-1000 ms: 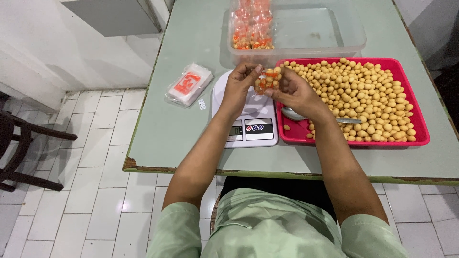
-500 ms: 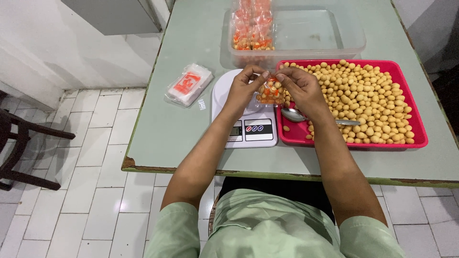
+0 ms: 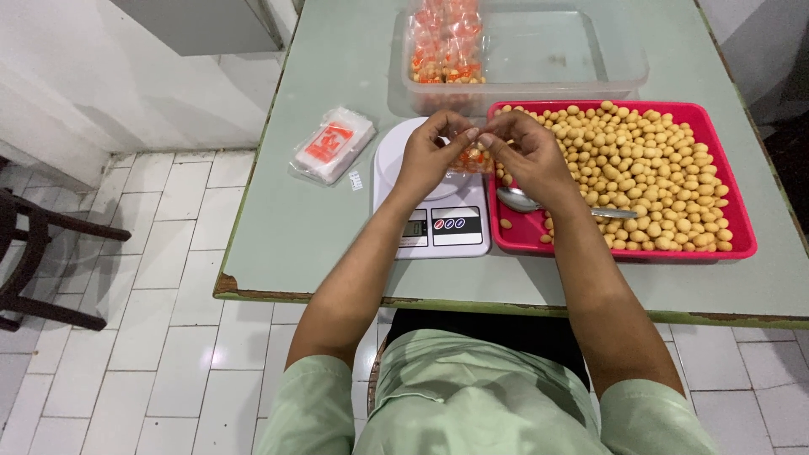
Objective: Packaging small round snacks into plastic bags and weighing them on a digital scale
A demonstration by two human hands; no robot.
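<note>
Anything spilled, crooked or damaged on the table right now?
Nothing spilled: the snack balls all sit inside the red tray, with the spoon. Both hands, left hand and right hand, pinch a small bag over the scale. Only oddity: the table edge is chipped and worn.

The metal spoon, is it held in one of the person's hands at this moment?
No: the spoon lies in the red tray beside the snacks, while the left hand and right hand together hold a small filled bag.
</note>
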